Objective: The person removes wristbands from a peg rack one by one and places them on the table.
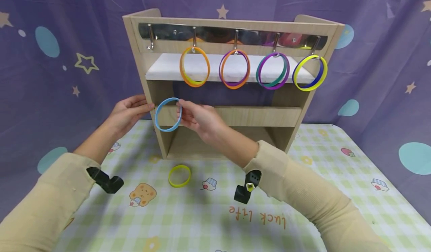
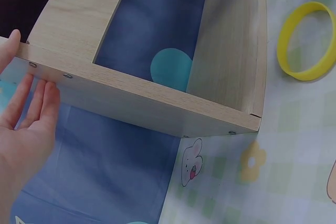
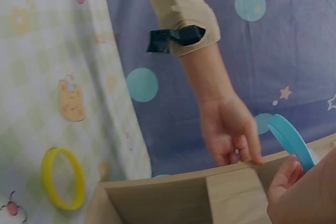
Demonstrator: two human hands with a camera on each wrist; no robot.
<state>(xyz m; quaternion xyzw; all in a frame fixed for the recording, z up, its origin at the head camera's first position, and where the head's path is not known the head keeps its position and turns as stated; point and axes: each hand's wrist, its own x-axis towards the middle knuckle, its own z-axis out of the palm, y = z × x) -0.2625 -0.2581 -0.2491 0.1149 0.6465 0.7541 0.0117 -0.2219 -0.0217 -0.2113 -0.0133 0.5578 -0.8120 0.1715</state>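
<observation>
My right hand (image 1: 205,123) pinches a light blue silicone wristband (image 1: 157,119) between thumb and fingers, in front of the left side of a wooden shelf rack (image 1: 262,116). In the right wrist view the wristband (image 3: 290,139) stands up from the fingertips. My left hand (image 1: 129,113) touches the rack's left side panel. The left wrist view shows the left hand (image 2: 31,129) with fairly straight fingers against the panel's outer face and the thumb at its front edge. A yellow wristband (image 1: 180,185) lies on the tablecloth before the rack.
A metal hook rail (image 1: 215,35) runs along the rack's top. Its leftmost hook (image 1: 151,38) is bare. The other hooks carry paired bands: orange and yellow (image 1: 182,70), purple and orange (image 1: 248,70), teal and purple (image 1: 287,72), yellow and blue (image 1: 324,70).
</observation>
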